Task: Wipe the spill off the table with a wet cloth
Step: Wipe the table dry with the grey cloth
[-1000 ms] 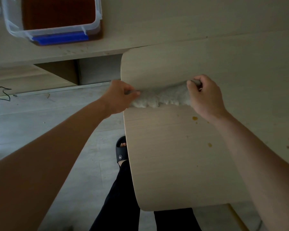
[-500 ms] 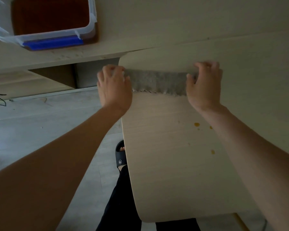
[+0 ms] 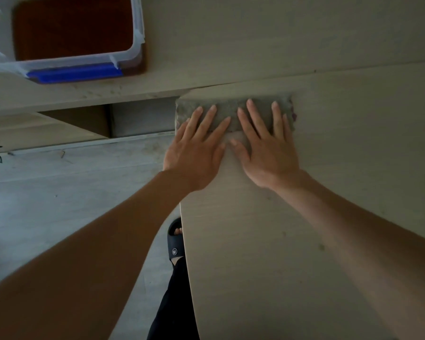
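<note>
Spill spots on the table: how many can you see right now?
2 faint spots on the table: one just left of the right forearm, one at its edge. The right arm may hide more. Both hands press the cloth flat at the far end.

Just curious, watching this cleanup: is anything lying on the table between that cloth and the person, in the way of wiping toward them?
Nothing visible does. Both the left hand and right hand press flat on the cloth at the far end of the table. The surface nearer the person shows only faint spots.
</note>
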`<action>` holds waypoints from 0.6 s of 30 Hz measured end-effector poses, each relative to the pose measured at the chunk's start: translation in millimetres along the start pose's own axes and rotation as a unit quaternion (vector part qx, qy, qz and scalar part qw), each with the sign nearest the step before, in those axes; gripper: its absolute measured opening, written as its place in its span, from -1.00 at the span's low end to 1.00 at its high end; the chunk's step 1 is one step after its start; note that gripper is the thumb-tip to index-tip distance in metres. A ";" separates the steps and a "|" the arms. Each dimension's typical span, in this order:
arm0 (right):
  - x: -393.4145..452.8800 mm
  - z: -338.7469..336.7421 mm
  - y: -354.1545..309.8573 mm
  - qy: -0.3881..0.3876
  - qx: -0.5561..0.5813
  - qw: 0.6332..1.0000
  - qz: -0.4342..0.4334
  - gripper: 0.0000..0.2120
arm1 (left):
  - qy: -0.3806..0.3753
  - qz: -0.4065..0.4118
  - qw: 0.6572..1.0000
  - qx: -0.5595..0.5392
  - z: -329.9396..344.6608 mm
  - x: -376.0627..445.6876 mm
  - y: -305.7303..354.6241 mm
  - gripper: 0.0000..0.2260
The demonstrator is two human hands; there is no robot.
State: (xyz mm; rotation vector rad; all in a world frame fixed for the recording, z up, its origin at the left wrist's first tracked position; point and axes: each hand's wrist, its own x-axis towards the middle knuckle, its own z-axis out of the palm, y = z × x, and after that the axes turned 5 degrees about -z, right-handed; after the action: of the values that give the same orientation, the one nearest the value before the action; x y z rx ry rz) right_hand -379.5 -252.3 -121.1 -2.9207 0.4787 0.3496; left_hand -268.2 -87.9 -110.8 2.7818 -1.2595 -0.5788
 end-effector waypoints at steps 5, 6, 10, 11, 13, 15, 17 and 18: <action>43.5 -10.8 5.4 -0.007 0.022 1.000 0.006 -0.21 | 0.013 -0.021 0.999 -0.047 -12.4 32.1 -6.3 -0.49; 45.6 -11.8 5.2 -0.004 0.029 0.999 0.022 -0.21 | 0.015 -0.023 0.998 -0.055 -11.8 31.2 -5.9 -0.49; 21.7 -8.0 -1.5 -0.007 0.033 0.999 0.029 -0.25 | 0.005 -0.033 0.998 -0.054 1.8 4.0 0.3 -0.47; 8.9 -6.5 -3.9 -0.008 0.034 0.999 0.026 -0.26 | 0.000 -0.034 0.998 -0.061 4.8 -5.8 2.7 -0.47; -22.9 -2.4 -9.9 -0.016 0.036 0.999 0.025 -0.26 | -0.013 -0.022 0.998 -0.061 10.7 -30.4 6.5 -0.48; -56.2 3.9 -18.6 -0.031 0.040 0.998 0.031 -0.25 | -0.024 -0.004 0.998 -0.049 18.3 -59.2 9.4 -0.47; -81.6 11.0 -27.1 -0.047 0.037 0.997 0.043 -0.25 | -0.037 0.009 0.998 -0.046 25.0 -81.5 13.2 -0.48; -90.0 13.5 -30.5 -0.054 0.035 0.997 0.048 -0.26 | -0.045 0.008 0.998 -0.048 27.3 -88.7 15.4 -0.48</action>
State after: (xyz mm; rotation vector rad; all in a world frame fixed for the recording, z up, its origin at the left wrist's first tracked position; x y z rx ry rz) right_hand -455.1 -194.6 -107.6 -2.8001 0.6046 0.4899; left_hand -342.1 -30.0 -105.0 2.6932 -1.2350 -0.7488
